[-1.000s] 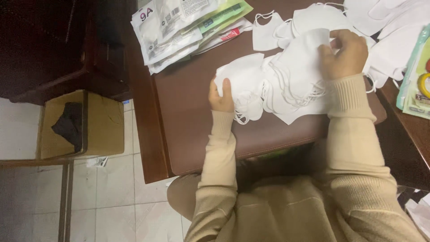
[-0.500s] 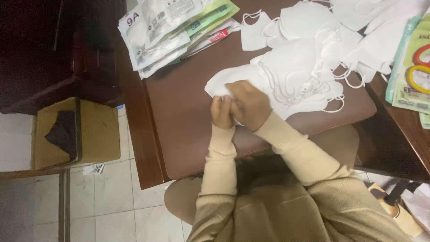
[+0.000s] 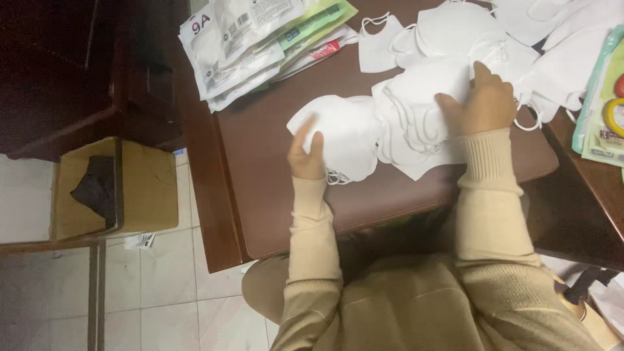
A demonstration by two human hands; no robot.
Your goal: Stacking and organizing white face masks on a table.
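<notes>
My left hand (image 3: 307, 151) pinches the near edge of one white folded mask (image 3: 341, 133) lying flat on the brown desk pad (image 3: 273, 169), thumb on top, while my right hand (image 3: 484, 103) rests spread and flat on the overlapping stack of white masks (image 3: 416, 120) just beside it, gripping nothing that I can make out. More loose masks (image 3: 455, 29) lie scattered beyond and the sealed packets (image 3: 240, 39) sit at the far left corner, so I judge the sorting well short of finished.
</notes>
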